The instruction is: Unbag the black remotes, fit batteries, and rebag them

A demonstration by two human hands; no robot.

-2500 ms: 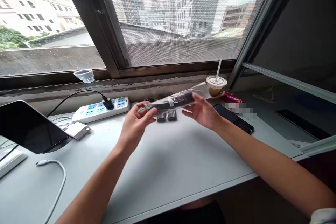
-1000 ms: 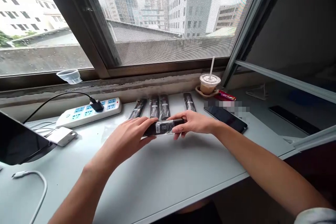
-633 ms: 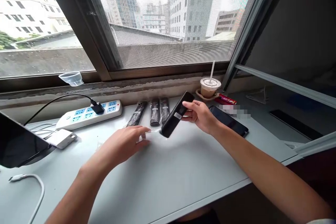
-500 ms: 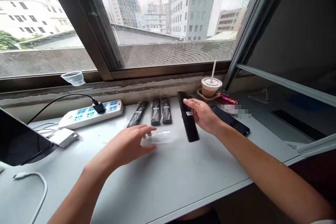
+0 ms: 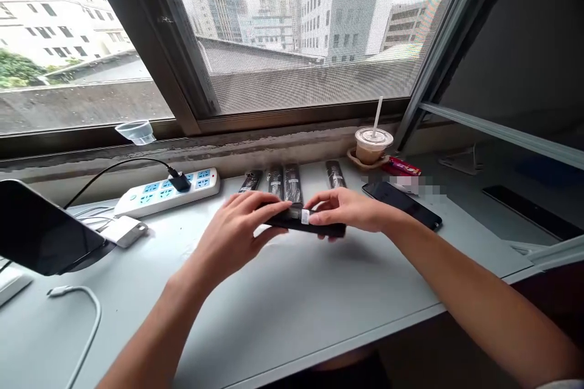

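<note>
In the head view, our left hand (image 5: 237, 223) and right hand (image 5: 350, 209) both grip one black bar (image 5: 329, 229), so neither is nearer. It lies between them over the counter (image 5: 292, 304), long axis running side to side, left end hidden, nearer us than the wrapped bars (image 5: 292, 182).
</note>
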